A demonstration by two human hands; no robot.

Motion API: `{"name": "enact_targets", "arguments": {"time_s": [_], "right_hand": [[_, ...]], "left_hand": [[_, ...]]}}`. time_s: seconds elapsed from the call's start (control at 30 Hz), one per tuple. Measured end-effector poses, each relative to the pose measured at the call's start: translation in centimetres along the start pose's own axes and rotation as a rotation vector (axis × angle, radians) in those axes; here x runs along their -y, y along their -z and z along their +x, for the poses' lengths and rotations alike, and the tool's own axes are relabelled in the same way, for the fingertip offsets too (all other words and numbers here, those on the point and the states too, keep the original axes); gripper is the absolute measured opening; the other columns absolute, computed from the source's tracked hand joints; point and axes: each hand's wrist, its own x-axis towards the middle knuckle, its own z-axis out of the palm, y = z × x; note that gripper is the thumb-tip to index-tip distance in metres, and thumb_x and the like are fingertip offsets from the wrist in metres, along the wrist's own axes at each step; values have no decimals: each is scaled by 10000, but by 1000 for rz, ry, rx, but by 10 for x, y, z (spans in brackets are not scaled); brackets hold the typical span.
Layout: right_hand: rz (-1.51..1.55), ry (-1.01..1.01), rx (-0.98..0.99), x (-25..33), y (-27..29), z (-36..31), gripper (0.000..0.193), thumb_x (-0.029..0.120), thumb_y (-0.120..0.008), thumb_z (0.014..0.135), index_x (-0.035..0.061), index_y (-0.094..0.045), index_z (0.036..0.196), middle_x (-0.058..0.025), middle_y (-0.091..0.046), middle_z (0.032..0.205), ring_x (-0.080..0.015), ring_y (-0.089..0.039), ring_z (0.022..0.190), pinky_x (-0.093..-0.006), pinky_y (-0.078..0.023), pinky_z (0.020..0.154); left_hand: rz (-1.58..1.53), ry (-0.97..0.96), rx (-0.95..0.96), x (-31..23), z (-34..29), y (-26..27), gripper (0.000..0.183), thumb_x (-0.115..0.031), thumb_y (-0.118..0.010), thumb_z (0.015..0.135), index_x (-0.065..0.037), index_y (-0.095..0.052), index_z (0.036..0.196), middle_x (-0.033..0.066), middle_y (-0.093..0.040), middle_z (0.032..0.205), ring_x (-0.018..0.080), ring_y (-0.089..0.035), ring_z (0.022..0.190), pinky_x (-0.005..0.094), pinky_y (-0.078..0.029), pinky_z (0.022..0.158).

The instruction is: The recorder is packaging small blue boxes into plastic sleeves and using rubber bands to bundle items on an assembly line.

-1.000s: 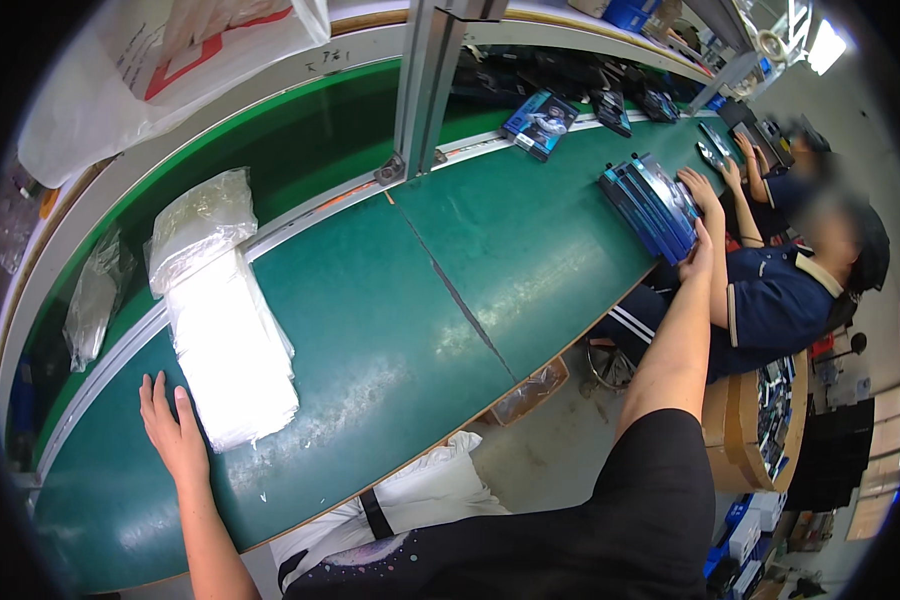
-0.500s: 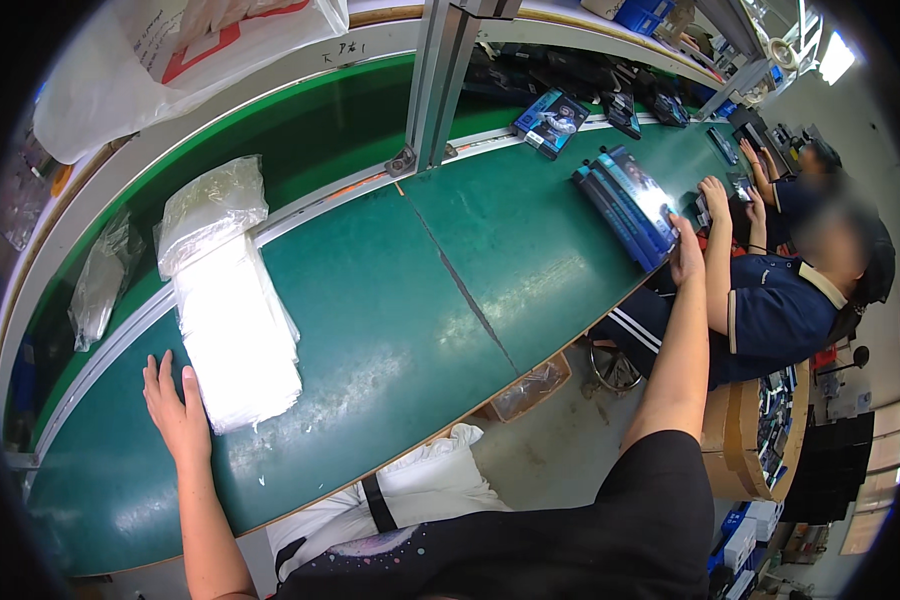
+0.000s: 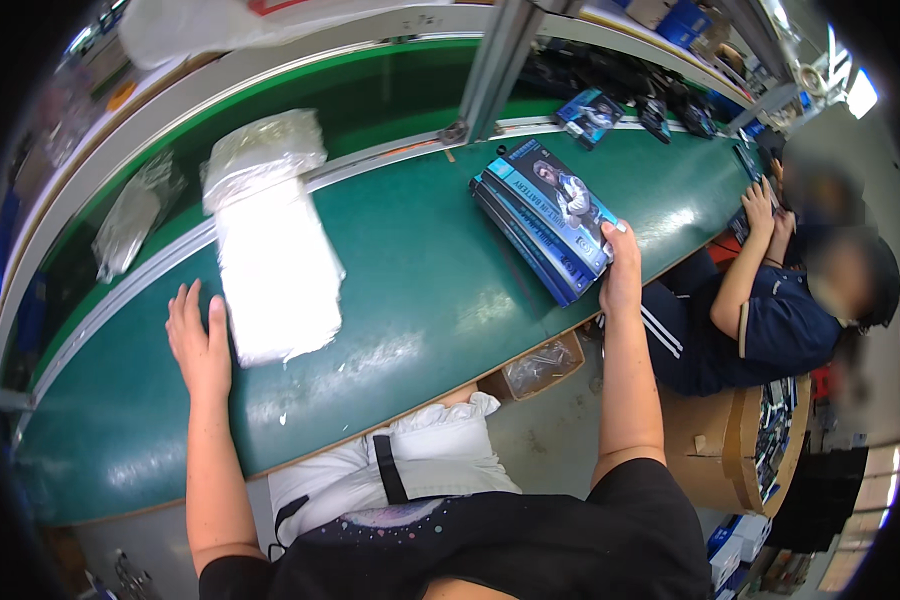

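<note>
My right hand (image 3: 620, 262) grips the near end of a stack of flat blue boxes (image 3: 545, 222), with the thumb on top. The top box carries a picture of a figure, and the boxes fan out a little toward the left. My left hand (image 3: 201, 340) rests with fingers apart on the green table, holding nothing. Beside it lies a pile of white plastic sleeves (image 3: 278, 270), bunched in clear plastic (image 3: 263, 160) at its far end.
A single blue box (image 3: 589, 117) and several dark packages (image 3: 660, 115) lie along the table's far edge. A metal post (image 3: 495, 75) stands behind. Co-workers sit at the right, one hand (image 3: 758, 208) over the table. A cardboard box (image 3: 715, 440) stands below.
My right hand has drawn the stack of boxes leftward along the table, away from the co-worker. My left hand stays beside the white sleeves. The view has shifted slightly.
</note>
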Motion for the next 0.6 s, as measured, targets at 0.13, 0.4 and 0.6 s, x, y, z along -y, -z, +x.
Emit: {"name": "enact_targets", "arguments": {"time_s": [0.13, 0.4, 0.6], "right_hand": [[-15, 12, -33, -4, -51, -24, 356, 251, -588, 843, -10, -538, 1080, -46, -566, 935, -122, -518, 860, -259, -394, 810], [-893, 571, -48, 44, -90, -35, 748, 358, -720, 744, -42, -412, 1297, -230, -469, 1239, -332, -456, 1129, -404, -346, 991], [-1132, 618, 454, 69, -125, -25, 939, 426, -814, 580, -8, -428, 1319, -237, -497, 1230, -374, -462, 1167, -420, -362, 1001]], "left_hand": [[-181, -80, -74, -9, 0, 9, 431, -309, -526, 916, -64, -507, 1270, 154, -492, 1314, 318, -427, 1243, 439, -244, 1082], [-321, -618, 116, -31, -20, 41, 337, -62, -645, 785, -43, -611, 1119, 111, -580, 1183, 292, -504, 1170, 387, -367, 990], [-276, -696, 164, -31, -22, 44, 316, -64, -646, 778, -68, -625, 1093, 71, -606, 1135, 273, -534, 1075, 396, -378, 941]]}}
